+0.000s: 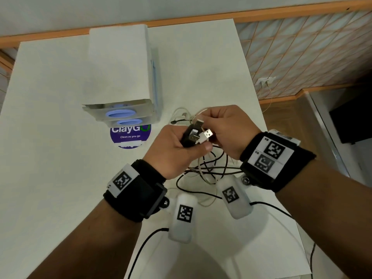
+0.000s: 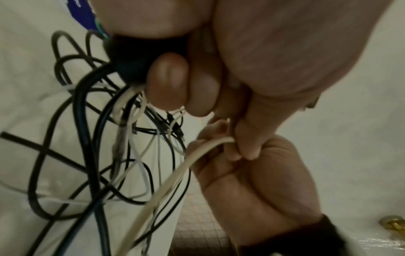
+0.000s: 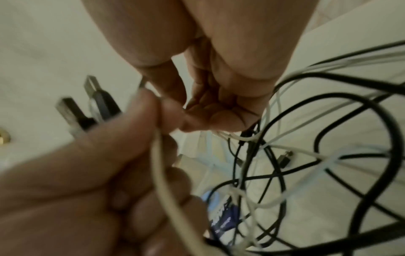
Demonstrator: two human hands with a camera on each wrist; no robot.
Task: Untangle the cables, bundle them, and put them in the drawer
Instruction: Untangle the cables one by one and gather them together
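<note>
Tangled black and white cables (image 1: 207,170) hang over white worktop (image 1: 50,117); left hand (image 1: 177,148) grip clenches USB plugs (image 1: 196,131), right hand (image 1: 227,127) grip pinches one white cable (image 3: 162,173).

I see my left hand (image 1: 175,146) gripping a bunch of USB plugs (image 1: 198,131), black and white, just in front of the drawer unit (image 1: 120,77). My right hand (image 1: 225,127) meets it from the other side, fingers curled at the white plug. The cables (image 1: 205,170) hang below both hands in a tangle onto the white table (image 1: 50,117). A purple sticker (image 1: 128,135) lies right at the drawer unit's front.
</note>
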